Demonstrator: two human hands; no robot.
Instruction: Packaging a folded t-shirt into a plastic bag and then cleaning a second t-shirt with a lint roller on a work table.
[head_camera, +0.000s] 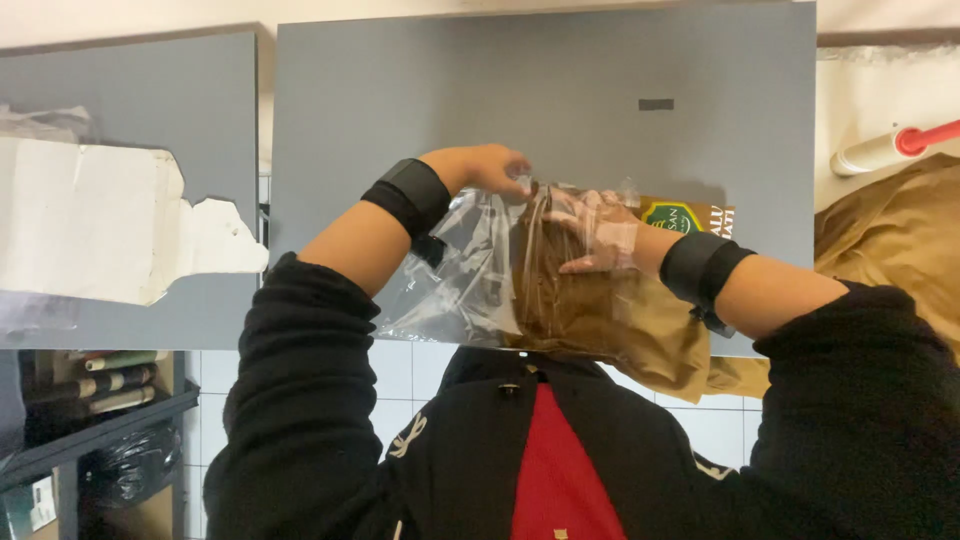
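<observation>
Table: a large grey table (420, 90) lies under both hands, with a second grey panel (130, 90) off to the left of the grip
Torn paper: a white torn sheet (90, 220) rests on that left panel, well apart from the hands
Brown garment: a tan folded cloth (590, 310) sits inside the bag, directly beneath the right palm, its loose end spilling out below the right wrist
More tan cloth: further tan fabric (890, 240) lies to the right, beyond the right forearm
Plastic bag: a clear plastic bag (460, 270) spreads between the two hands, touching both
Left hand: the left hand (490, 168) is closed, pinching the bag's upper edge between fingers and thumb
Right hand: the right hand (600, 235) is inside the bag, fingers spread flat and pressing on the cloth, gripping nothing
Wristbands: a black wristband (408, 195) wraps each wrist
Card label: a green and yellow card (690, 217) lies just above the right wrist
Tube: a white tube with a red end (890, 148) lies far right
</observation>
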